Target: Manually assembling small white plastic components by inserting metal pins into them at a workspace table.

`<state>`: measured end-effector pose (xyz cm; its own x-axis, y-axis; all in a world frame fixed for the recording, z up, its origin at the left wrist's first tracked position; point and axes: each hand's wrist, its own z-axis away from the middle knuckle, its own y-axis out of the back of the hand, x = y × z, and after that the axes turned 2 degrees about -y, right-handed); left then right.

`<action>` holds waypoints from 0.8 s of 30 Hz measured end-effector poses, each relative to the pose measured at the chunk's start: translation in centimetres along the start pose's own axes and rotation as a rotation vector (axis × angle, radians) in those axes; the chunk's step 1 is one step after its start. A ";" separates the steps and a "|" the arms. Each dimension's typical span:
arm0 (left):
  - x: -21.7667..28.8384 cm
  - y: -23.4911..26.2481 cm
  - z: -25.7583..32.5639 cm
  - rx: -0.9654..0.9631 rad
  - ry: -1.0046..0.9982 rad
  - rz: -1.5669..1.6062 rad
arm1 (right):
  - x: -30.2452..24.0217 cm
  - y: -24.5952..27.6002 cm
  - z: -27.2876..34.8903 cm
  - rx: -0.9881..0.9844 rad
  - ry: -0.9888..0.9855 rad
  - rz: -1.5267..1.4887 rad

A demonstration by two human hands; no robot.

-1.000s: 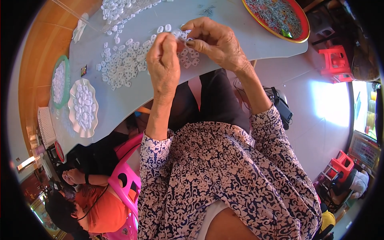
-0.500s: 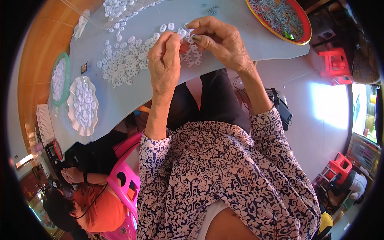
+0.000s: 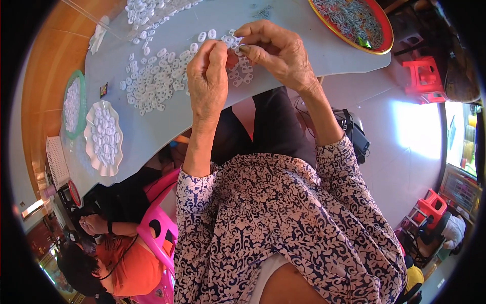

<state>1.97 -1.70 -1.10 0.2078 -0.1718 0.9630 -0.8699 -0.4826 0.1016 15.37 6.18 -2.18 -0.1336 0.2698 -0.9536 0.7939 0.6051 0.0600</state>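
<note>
My left hand (image 3: pixel 208 76) is closed in a pinch on a small white plastic piece (image 3: pixel 229 41) with holes in it, above the near part of the table. Facing it from the right, my right hand (image 3: pixel 278 55) has its thumb and forefinger curved around another white piece (image 3: pixel 238 49) at the thumb tip. The two pieces are close together; whether they touch I cannot tell. Below the hands lie more flat white pieces (image 3: pixel 243 73). A wide spread of loose white pieces (image 3: pixel 157 81) covers the table left of my left hand, with several oval ones (image 3: pixel 202 36) just beyond.
A scalloped white dish (image 3: pixel 92 147) and a green basket (image 3: pixel 80 133) hold white pieces at the left of the grey table (image 3: pixel 147 137). A red-rimmed tray (image 3: pixel 389 38) of small metal parts stands far right. A person in orange (image 3: pixel 136 268) sits at lower left.
The view has shifted slightly, so the table's contents appear a little further left. Both hands stay nearly in place, with the white pieces between them slightly turned.
</note>
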 end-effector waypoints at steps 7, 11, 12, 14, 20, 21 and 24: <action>-0.2 -0.2 -0.2 0.001 0.039 0.018 | 0.2 0.0 0.0 -0.007 -0.005 -0.064; -0.4 0.2 -0.2 -0.036 0.089 -0.007 | -0.1 0.0 0.0 0.014 -0.025 -0.053; -0.5 0.2 -0.3 -0.039 0.091 0.009 | -0.1 0.0 0.0 0.016 -0.025 -0.053; -0.4 0.1 -0.3 -0.045 0.093 0.024 | -0.2 0.0 0.1 0.023 -0.018 -0.046; 0.2 0.0 -0.5 -0.028 0.091 0.010 | -0.3 0.2 0.1 0.035 -0.017 -0.046; 0.2 0.0 -0.5 -0.051 0.156 0.114 | -0.3 0.2 0.1 0.036 -0.017 -0.047; 0.3 -0.2 -0.6 -0.075 0.219 0.271 | -0.2 0.2 0.1 0.047 -0.017 -0.044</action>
<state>1.95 -1.17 -0.73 -0.1283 -0.0929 0.9874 -0.9126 -0.3787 -0.1542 15.60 6.18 -1.97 -0.1592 0.2303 -0.9600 0.8142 0.5805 0.0042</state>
